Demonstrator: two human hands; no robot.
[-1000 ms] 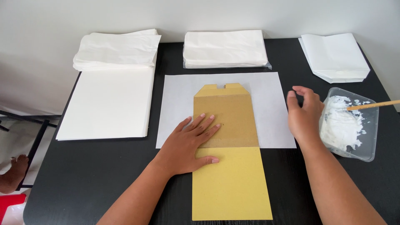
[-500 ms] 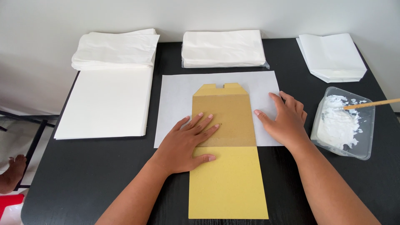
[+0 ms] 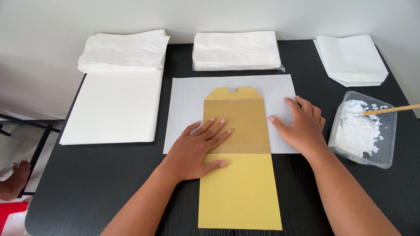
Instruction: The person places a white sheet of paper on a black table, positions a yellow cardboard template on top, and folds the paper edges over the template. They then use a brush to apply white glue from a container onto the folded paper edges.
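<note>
Head view: spread left hand (image 3: 197, 148) presses yellow envelope (image 3: 238, 175); spread right hand (image 3: 302, 126) just beside.

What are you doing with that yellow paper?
A person presses the left hand flat on a folded yellow-brown card lying on a white sheet. The right hand rests on the sheet beside the card. A clear tub of white paste with a wooden stick sits to the right, untouched.
</note>
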